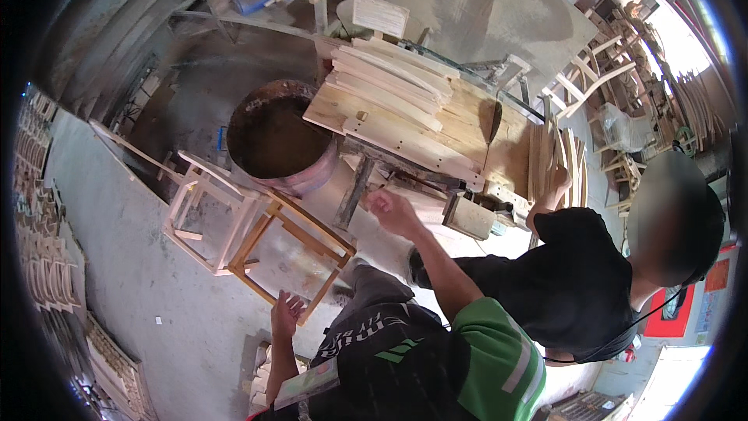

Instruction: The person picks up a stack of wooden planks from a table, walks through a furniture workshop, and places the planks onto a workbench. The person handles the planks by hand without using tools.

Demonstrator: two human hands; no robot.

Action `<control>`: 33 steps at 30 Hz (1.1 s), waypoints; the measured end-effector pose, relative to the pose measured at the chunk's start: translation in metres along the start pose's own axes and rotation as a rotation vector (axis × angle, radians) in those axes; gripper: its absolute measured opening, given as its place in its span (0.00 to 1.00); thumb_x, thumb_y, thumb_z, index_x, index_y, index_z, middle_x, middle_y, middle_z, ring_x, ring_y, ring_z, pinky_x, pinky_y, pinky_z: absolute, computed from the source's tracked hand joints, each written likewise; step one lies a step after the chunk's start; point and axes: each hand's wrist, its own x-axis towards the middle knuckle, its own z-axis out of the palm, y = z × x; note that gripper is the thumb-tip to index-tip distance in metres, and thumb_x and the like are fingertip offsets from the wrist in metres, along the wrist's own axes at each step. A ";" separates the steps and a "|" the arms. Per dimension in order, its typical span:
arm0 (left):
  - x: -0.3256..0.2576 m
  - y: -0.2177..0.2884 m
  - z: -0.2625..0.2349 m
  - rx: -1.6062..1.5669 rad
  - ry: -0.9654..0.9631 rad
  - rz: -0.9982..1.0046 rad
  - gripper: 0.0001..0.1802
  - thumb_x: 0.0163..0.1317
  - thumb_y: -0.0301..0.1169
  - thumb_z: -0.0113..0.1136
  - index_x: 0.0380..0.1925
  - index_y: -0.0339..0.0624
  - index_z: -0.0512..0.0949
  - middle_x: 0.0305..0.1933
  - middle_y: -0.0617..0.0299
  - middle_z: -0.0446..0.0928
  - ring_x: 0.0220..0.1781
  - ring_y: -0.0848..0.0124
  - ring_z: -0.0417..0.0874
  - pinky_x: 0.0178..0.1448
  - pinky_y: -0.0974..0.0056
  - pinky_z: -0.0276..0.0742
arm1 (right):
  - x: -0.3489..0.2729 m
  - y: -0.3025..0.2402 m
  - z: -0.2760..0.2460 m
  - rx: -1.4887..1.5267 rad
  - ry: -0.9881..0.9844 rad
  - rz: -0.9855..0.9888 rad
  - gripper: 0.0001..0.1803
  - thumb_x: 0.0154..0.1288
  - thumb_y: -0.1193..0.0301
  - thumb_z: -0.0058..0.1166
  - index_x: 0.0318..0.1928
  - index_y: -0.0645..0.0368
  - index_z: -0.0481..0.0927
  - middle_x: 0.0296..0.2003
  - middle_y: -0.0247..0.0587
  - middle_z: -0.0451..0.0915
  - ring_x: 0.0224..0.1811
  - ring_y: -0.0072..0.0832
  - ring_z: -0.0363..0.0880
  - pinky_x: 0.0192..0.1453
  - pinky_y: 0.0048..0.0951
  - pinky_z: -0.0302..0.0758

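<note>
My left hand [288,310] is open, fingers apart, beside the lower end of a brown wooden frame [255,234]; I cannot tell whether it touches it. The brown frame stands on the floor against a pale wooden chair frame [210,168]. My right hand [393,214] is raised between that frame and the workbench, its fingers curled together. Whatever it may hold is hidden. Ahead of it, flat pale wooden slats [389,82] lie stacked on a plywood bench top [335,109].
A large rusty drum [312,175] stands beyond the frames. A co-worker in black [576,281] is close on my right, one hand [559,183] at upright curved slats [576,160]. Pale chair frames [588,74] stand at the far right; stacked wooden parts [47,257] line the left.
</note>
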 end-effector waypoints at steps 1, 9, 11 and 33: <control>-0.009 -0.006 -0.011 -0.053 0.025 -0.009 0.38 0.67 0.56 0.54 0.64 0.35 0.63 0.54 0.48 0.76 0.47 0.58 0.82 0.46 0.57 0.81 | 0.008 -0.004 -0.006 0.006 0.035 -0.068 0.12 0.64 0.63 0.59 0.42 0.58 0.80 0.32 0.41 0.83 0.36 0.31 0.83 0.43 0.33 0.78; 0.001 -0.002 0.005 -0.262 -0.076 -0.003 0.46 0.63 0.59 0.58 0.68 0.36 0.57 0.63 0.46 0.68 0.60 0.53 0.75 0.61 0.51 0.75 | 0.070 -0.047 -0.061 -0.184 0.124 -0.262 0.12 0.64 0.65 0.60 0.43 0.60 0.80 0.30 0.42 0.81 0.34 0.30 0.80 0.40 0.31 0.77; 0.024 0.017 0.041 -0.272 -0.145 0.039 0.46 0.63 0.60 0.58 0.67 0.37 0.58 0.64 0.48 0.68 0.62 0.54 0.74 0.65 0.51 0.71 | 0.096 -0.046 -0.070 -0.150 0.131 -0.236 0.10 0.66 0.66 0.60 0.43 0.59 0.81 0.29 0.35 0.79 0.32 0.23 0.75 0.40 0.28 0.75; 0.262 0.142 0.558 -0.189 -0.415 0.050 0.24 0.57 0.51 0.72 0.24 0.59 0.63 0.23 0.76 0.54 0.27 0.80 0.57 0.34 0.73 0.58 | 0.517 0.094 -0.267 -0.691 0.118 0.213 0.37 0.67 0.46 0.49 0.67 0.59 0.66 0.65 0.57 0.67 0.68 0.51 0.66 0.71 0.53 0.61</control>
